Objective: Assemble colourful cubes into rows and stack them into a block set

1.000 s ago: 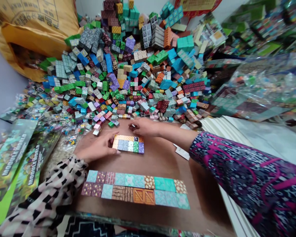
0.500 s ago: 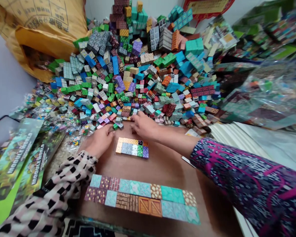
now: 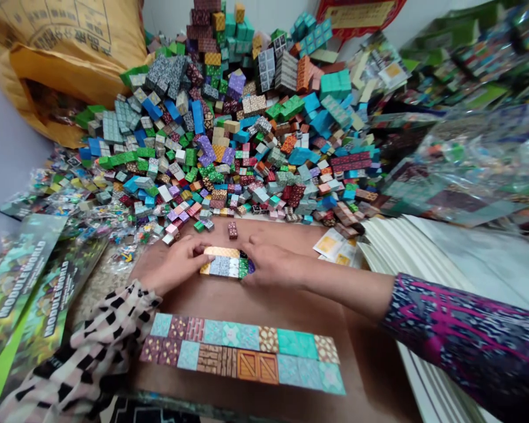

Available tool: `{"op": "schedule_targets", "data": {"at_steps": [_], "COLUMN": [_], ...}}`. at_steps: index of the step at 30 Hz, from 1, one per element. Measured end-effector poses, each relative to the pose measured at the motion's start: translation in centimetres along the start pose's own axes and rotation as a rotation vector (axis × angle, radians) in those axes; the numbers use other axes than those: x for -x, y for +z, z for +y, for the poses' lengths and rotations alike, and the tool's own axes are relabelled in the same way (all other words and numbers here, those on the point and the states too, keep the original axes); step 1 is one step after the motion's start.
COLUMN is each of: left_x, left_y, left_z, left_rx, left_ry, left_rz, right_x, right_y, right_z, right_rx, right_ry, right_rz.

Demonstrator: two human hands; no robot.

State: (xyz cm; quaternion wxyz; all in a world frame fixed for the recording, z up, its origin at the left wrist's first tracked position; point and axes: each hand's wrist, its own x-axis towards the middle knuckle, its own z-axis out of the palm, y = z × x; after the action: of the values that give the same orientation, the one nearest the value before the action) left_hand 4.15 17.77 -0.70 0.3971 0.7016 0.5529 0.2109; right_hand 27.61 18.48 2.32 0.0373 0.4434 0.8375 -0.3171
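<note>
Both hands on the small block assembly, which sits mid-desk, nearer the heap than the near edge. Left hand (image 3: 178, 265), checked sleeve: grip narrow, thumb and fingers closed on the left end of the small block assembly (image 3: 223, 264). Right hand (image 3: 268, 261), dark patterned sleeve: grip closed around the right end, fingers hiding part of it. Assembly shows yellowish squares along the back, then grey, white, green and a bit of purple in front. Can't tell whether it's lifted at all off the brown desk (image 3: 229, 299).

Dark red block (image 3: 233, 230) stands alone just beyond, touching neither hand. Closer to the person: long two-row strip (image 3: 249, 355) of printed squares, teal, brick, wood, orange crate; no hand on it. Big heap of coloured blocks (image 3: 229, 147) fills the back. Yellow-brown bag (image 3: 101, 64) back left, booklets (image 3: 22, 264) at left, stacked white boards (image 3: 405, 311) at right.
</note>
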Motion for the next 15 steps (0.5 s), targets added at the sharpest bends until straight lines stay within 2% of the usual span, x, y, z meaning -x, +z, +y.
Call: {"op": "schedule_targets", "data": {"at_steps": [3, 5, 6, 7, 11, 13, 15], "left_x": [0.5, 0.8, 0.8, 0.7, -0.4, -1.2, -1.9], "left_y": [-0.2, -0.5, -0.6, -0.8, -1.0, -0.9, -0.7], "left_z": [0.4, 0.8, 1.0, 1.2, 1.5, 1.5, 1.5], "left_rx": [0.067, 0.103, 0.108, 0.103, 0.027, -0.011, -0.065], "left_ry": [-0.066, -0.101, -0.115, -0.123, -0.076, -0.036, -0.015], "left_rz": [-0.069, -0.074, -0.05, -0.013, 0.104, 0.124, 0.125], "right_x": [0.0, -0.2, -0.5, -0.8, -3.6, -5.2, -6.5], "right_y": [0.2, -1.0, -1.9, -2.8, -5.9, -6.5, -6.5], "right_z": [-0.2, 0.0, 0.2, 0.5, 2.8, 4.1, 5.1], "right_rx": [-0.027, -0.006, 0.017, 0.05, 0.208, 0.217, 0.197], "right_ry": [-0.046, -0.09, -0.09, -0.063, 0.258, 0.326, 0.348], "right_rz": [-0.015, -0.051, -0.023, 0.051, 0.546, 0.638, 0.637]}}
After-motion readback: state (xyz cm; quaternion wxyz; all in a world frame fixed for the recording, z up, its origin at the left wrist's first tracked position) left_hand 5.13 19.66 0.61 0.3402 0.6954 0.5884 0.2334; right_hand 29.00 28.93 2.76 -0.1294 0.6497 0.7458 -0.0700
